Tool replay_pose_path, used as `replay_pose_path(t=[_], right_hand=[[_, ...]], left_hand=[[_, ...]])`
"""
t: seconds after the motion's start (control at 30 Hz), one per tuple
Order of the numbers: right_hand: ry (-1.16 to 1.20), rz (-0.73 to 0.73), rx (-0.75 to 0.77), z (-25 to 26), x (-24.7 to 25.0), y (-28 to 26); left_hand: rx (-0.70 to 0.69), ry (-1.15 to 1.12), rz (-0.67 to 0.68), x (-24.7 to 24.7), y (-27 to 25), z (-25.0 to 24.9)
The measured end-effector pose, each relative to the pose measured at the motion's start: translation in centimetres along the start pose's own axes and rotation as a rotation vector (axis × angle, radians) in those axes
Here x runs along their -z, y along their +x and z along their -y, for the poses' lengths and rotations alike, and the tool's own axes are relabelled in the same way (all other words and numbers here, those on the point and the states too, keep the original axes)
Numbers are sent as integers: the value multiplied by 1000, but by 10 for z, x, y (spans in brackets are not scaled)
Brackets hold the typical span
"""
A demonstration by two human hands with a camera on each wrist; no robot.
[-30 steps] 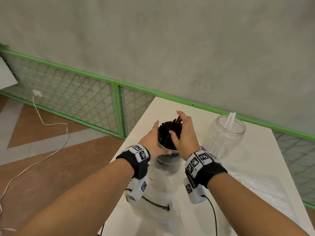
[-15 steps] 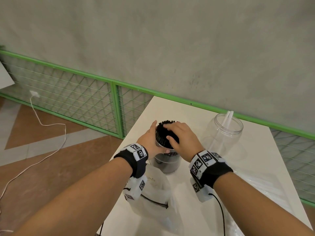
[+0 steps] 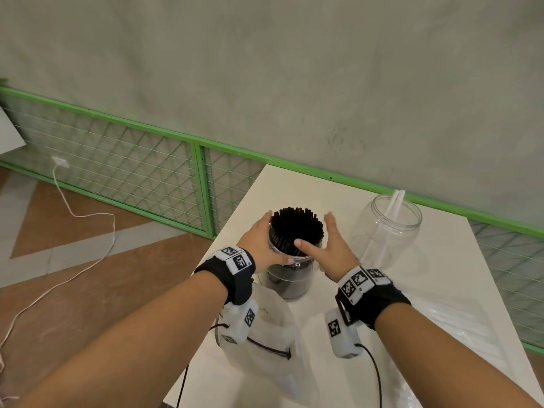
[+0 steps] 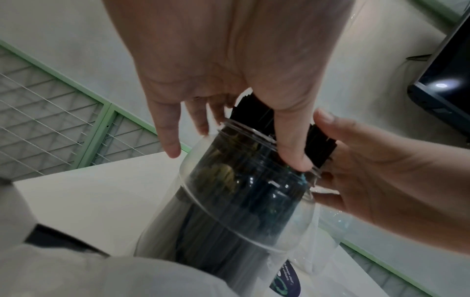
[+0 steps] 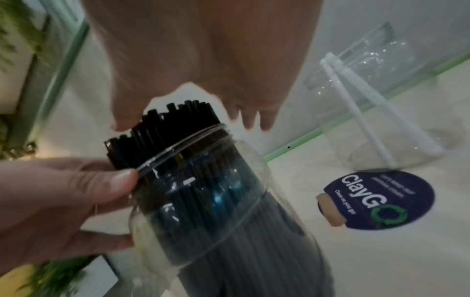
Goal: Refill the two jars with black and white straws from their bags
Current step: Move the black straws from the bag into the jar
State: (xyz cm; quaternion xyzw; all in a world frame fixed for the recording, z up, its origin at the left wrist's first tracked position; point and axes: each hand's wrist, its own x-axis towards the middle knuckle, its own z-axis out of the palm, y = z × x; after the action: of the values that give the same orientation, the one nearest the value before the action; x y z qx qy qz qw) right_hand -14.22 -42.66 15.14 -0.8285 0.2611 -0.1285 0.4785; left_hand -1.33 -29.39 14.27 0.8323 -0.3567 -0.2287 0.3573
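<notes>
A clear jar (image 3: 290, 278) packed with black straws (image 3: 295, 228) stands upright near the table's left edge. My left hand (image 3: 259, 245) grips its neck, thumb on the rim (image 5: 127, 176). My right hand (image 3: 331, 242) lies against the right side of the bundle, fingers straight, thumb touching the straw tips. A second clear jar (image 3: 388, 231) stands to the right and holds two white straws (image 3: 394, 207). The wrist views show the same jar (image 4: 229, 211) with straws (image 5: 165, 130) sticking out past its rim.
A crumpled clear plastic bag (image 3: 265, 334) lies on the white table (image 3: 441, 275) just in front of the jar. Another clear bag with white straws (image 3: 459, 328) lies at the right. A round purple sticker (image 5: 376, 201) is on the tabletop. A green mesh railing (image 3: 203, 187) runs behind.
The black straws have gone down into the jar. My right hand pressed on their tops half a second ago and has since come off to the right side. My left hand stays on the jar.
</notes>
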Motion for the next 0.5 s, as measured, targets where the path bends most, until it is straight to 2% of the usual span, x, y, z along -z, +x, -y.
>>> replay_pose_path(t=[0.07, 0.2, 0.33, 0.4, 0.5], right_hand=[[48, 30, 8, -2, -9, 5], [-50, -69, 48, -5, -24, 4], [-18, -98, 59, -8, -34, -9], [-104, -144, 71, -12, -39, -12], [-162, -189, 45, -7, -41, -13]], left_hand=[[-23, -9, -9, -7, 0, 3], [-76, -41, -33, -7, -6, 0], [-133, -113, 36, 4, -12, 0], [-147, -128, 61, 5, -14, -1], [-100, -141, 61, 3, -16, -1]])
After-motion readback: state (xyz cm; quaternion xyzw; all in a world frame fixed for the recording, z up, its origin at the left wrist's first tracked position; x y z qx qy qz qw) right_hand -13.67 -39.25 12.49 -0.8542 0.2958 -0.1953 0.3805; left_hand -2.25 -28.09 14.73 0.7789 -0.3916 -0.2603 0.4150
